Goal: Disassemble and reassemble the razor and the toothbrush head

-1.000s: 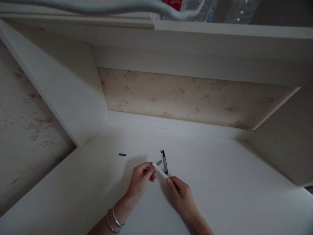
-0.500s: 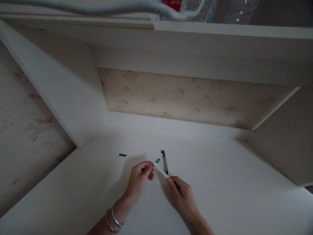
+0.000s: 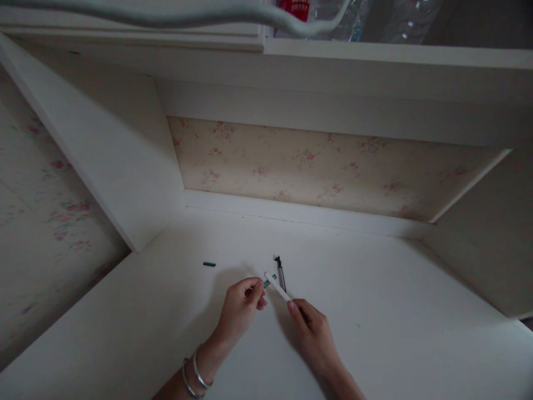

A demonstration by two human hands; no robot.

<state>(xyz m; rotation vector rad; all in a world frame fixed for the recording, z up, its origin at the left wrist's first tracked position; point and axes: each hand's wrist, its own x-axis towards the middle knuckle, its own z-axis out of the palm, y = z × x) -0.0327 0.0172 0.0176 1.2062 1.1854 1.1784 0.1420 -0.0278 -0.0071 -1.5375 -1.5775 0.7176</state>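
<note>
My right hand is closed round the lower end of a slim white razor handle, which points up and left. Behind its tip shows a small green and black razor cartridge, sticking out on both sides. The thumb and fingers of my left hand pinch the left end of this cartridge. Whether handle and cartridge are joined I cannot tell. Just beyond lies a black and grey razor handle, partly covered by the white one. A dark green strip, like another cartridge, lies to the left.
The white desktop runs back to a low ledge and flowered wallpaper. White side panels stand left and right. Overhead is a shelf with clear plastic bottles, and a pale cable crosses the top.
The white handle's tip has shifted slightly right, and the cartridge now shows on both sides of it. My left hand has moved a little right, still pinching.
</note>
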